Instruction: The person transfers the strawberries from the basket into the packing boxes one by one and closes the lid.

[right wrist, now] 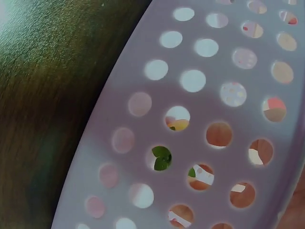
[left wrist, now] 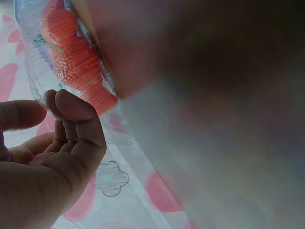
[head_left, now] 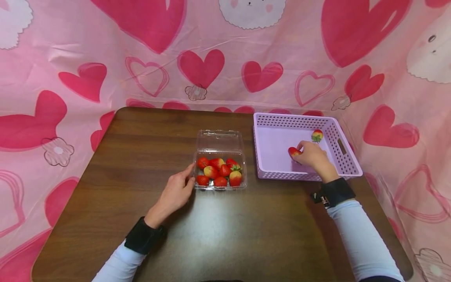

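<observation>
A clear plastic clamshell container (head_left: 219, 188) stands on the table with its lid (head_left: 219, 141) folded back. Several red and yellowish strawberries (head_left: 224, 170) fill it. My left hand (head_left: 177, 190) holds the container's left edge; in the left wrist view the thumb and curled fingers of that hand (left wrist: 62, 148) meet at the clear rim. Inside the lilac basket (head_left: 278, 147), my right hand (head_left: 311, 154) pinches a strawberry (head_left: 294, 152) just above the floor. Another strawberry (head_left: 317, 135) with a green leaf cap lies near the basket's back right corner.
The brown wooden table (head_left: 148, 145) has a pink heart-patterned curtain (head_left: 225, 39) behind it and at both sides. The basket's perforated wall (right wrist: 190, 109) fills much of the right wrist view and partly hides the right hand there.
</observation>
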